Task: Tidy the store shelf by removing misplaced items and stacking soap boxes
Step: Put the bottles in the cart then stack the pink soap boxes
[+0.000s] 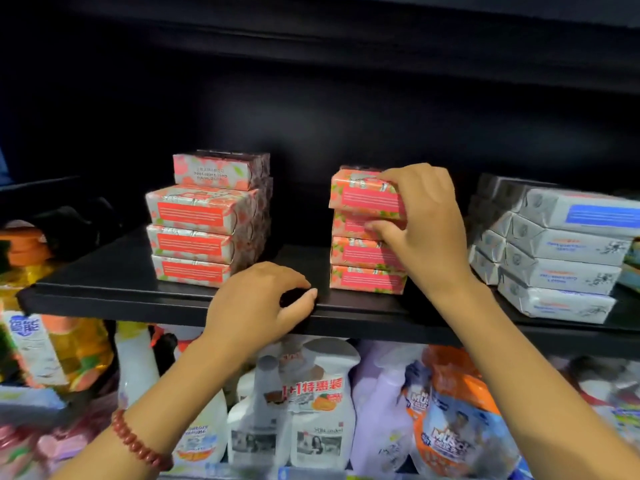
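Note:
Two stacks of pink floral soap boxes stand on the black shelf (114,289). The left stack (204,233) has a smaller box lying on top. My right hand (420,223) grips the top box (360,195) of the right stack (363,268), fingers over its upper edge and thumb under it. My left hand (256,303) rests on the shelf's front edge between the two stacks, fingers curled, holding nothing.
White and blue soap packs (561,258) are stacked at the right of the shelf. Orange-capped bottles (24,247) stand at the far left. Spray bottles (311,403) and refill pouches (453,427) fill the shelf below. Another black shelf hangs overhead.

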